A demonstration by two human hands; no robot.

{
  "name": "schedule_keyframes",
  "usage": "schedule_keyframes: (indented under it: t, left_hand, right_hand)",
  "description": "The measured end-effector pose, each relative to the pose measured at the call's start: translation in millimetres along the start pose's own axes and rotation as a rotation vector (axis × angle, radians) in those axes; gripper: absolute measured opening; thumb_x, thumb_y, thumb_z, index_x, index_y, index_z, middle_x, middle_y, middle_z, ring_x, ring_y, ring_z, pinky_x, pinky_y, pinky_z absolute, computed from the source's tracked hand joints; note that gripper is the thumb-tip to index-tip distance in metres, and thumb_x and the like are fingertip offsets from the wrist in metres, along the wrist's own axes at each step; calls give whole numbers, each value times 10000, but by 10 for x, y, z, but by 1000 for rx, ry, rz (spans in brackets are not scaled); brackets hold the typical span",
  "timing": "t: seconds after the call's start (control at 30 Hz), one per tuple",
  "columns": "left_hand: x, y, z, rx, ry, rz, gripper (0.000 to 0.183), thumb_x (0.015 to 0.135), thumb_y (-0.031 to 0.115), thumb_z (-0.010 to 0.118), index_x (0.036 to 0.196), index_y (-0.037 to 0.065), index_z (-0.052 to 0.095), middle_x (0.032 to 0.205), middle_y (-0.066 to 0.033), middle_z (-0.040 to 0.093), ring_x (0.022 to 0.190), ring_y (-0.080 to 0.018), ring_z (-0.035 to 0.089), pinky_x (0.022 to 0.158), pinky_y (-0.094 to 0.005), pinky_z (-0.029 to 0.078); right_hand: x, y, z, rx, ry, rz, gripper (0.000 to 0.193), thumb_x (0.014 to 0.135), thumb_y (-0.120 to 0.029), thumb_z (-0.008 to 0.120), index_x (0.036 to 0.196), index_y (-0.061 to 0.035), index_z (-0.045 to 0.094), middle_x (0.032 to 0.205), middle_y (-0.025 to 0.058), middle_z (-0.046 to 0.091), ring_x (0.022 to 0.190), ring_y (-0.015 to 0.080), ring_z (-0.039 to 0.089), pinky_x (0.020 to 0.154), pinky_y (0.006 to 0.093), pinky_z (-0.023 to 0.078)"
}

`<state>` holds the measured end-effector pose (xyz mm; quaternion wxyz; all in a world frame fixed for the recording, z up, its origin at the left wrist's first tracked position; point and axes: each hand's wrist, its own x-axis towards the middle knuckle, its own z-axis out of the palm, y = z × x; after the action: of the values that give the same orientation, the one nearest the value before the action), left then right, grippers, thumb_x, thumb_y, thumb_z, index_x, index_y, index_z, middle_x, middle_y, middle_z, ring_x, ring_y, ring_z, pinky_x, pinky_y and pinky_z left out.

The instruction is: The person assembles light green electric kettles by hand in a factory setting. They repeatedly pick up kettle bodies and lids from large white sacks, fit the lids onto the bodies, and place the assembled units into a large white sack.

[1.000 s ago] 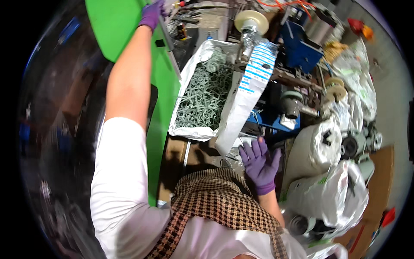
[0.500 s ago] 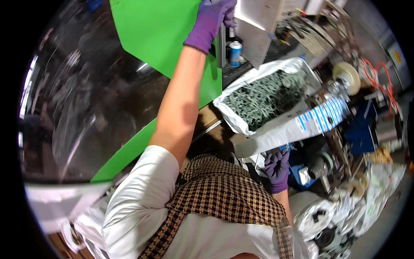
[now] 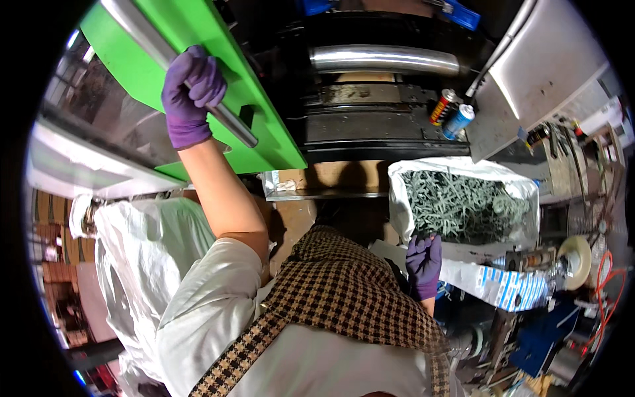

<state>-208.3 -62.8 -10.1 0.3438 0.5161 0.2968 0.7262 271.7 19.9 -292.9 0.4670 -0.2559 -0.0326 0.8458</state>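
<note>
My left hand point(image 3: 192, 89), in a purple glove, is wrapped around a long metal handle bar point(image 3: 228, 124). The bar is fixed to a green machine door point(image 3: 264, 140) with a dark clear window. Close to my body, my right hand point(image 3: 424, 264) wears the same kind of glove. Its fingers are curled, and whatever they may hold is hidden. Just beyond it stands a white-lined bin point(image 3: 398, 192) full of thin grey-green plastic pieces point(image 3: 456, 205).
The machine's opening shows a shiny metal cylinder point(image 3: 383, 58). Two spray cans point(image 3: 458, 122) stand on its right ledge, beside a pale panel point(image 3: 542, 73). White sacking point(image 3: 149, 245) hangs at left. A spool point(image 3: 574, 258) and red hose point(image 3: 605, 291) are at right.
The green door has moved left with my left hand on its handle, uncovering the machine's inside. My view has turned, while my right hand stays near my body.
</note>
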Motion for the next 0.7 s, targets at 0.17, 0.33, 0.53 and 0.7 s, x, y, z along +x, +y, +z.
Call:
schedule_keyframes:
  t: [0.17,0.33,0.53,0.7]
  left_hand:
    - [-309,356,-647,37,107,57,321,1029,298,495,760,132,437,533,49,392,371,-52,318,392,-224,283]
    - [-563,730,-1041,88,134,100,325,1021,313,507,765,122,444,523,43,400,363,-53,323,384,-226,296]
    - [-649,809,-1269,29,142,139,352,1012,363,549,789,112,446,509,54,410,347,-41,333,364,-198,321]
    - [-622,787,-1391,-74,72,156,376,989,375,591,771,103,449,498,38,460,335,-46,390,344,-191,382]
  right_hand:
    - [523,-167,-326,-163,-136,78,157,1057,-225,517,1046,-103,615,903,-23,620,864,128,625,947,348,535]
    - [847,56,626,-281,42,66,157,1041,-152,549,909,-99,483,751,-27,435,703,99,448,713,230,446]
    - [1223,516,810,-489,-338,59,151,1060,-71,435,933,-54,515,775,-13,428,705,113,437,713,231,431]
    - [1478,757,930,-1099,-496,-184,188,1072,-100,420,917,-55,516,786,-25,409,708,89,412,654,215,374]
